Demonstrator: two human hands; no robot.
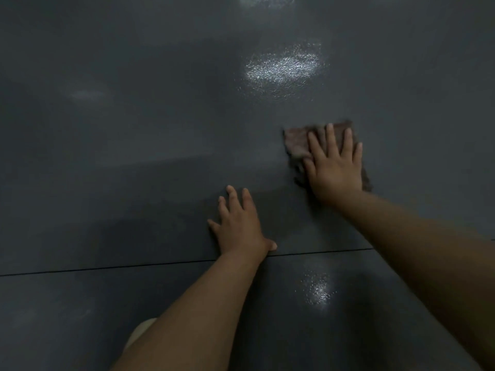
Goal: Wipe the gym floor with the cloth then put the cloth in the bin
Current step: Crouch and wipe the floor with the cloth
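A brownish cloth lies flat on the dark grey gym floor, right of centre. My right hand presses down on it with straight, spread fingers and covers most of its right half. My left hand rests flat on the bare floor, nearer to me and to the left of the cloth, fingers spread and holding nothing. No bin is in view.
A thin seam crosses the floor from left to right just under my left wrist. Bright light reflections shine on the textured floor ahead, and a smaller reflection lies near me. A pale knee shows at the bottom.
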